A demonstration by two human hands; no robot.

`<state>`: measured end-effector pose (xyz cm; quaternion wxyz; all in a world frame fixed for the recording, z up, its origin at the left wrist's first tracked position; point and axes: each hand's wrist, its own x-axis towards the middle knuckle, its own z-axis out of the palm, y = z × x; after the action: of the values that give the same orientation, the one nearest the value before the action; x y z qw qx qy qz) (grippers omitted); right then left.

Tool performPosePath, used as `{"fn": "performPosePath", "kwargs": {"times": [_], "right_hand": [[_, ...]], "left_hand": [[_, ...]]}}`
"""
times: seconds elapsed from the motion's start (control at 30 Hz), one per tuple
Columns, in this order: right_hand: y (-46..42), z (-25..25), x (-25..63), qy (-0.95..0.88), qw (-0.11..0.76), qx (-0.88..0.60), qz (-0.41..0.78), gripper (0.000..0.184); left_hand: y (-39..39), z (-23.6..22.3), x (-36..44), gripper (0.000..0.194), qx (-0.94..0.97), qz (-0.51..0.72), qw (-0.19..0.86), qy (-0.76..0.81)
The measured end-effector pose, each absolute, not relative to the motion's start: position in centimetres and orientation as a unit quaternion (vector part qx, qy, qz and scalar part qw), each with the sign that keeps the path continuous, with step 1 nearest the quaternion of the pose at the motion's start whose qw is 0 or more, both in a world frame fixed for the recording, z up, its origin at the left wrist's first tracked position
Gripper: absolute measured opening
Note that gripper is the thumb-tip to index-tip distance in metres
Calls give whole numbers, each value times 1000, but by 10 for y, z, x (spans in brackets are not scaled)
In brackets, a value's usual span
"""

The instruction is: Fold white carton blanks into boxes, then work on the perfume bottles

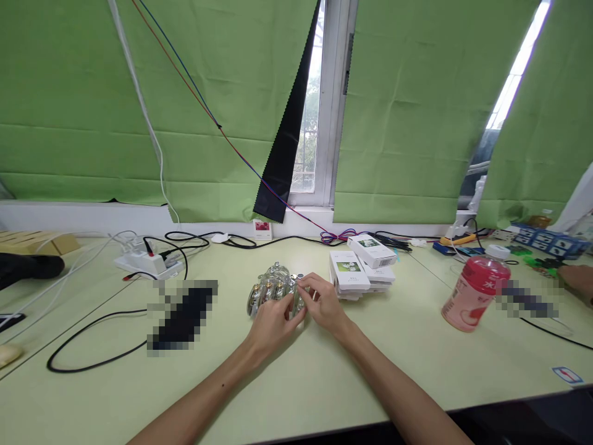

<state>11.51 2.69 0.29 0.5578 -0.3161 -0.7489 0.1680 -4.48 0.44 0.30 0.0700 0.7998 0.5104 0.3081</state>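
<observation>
Both hands meet over the table [296, 383] at a cluster of small, shiny, clear-and-silver pieces [269, 289] with rounded tops; their exact kind is too small to tell. My left hand [272, 324] is closed, its thumb and curled fingers against the near right side of the cluster. Fingertips together, my right hand [325, 303] pinches at the cluster's right edge, touching or nearly touching the left. What either hand grips is hidden by the fingers. Small round silver discs [300, 276] lie just beyond the right fingertips.
White boxes [349, 281] are piled right of my hands. Farther right stands a pink-labelled bottle [477, 290]; a co-worker's hand [577, 281] shows at the edge. A blurred dark device [185, 315], black cable and power strip [151, 264] lie left. Cables run along the back.
</observation>
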Motion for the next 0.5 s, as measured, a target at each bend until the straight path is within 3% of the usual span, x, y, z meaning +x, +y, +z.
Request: {"fn": "performPosePath", "kwargs": {"times": [0.5], "right_hand": [[24,7,114,-736,569,-318,185,14]], "left_hand": [[3,4,-44,37,799,311,68,510]]}}
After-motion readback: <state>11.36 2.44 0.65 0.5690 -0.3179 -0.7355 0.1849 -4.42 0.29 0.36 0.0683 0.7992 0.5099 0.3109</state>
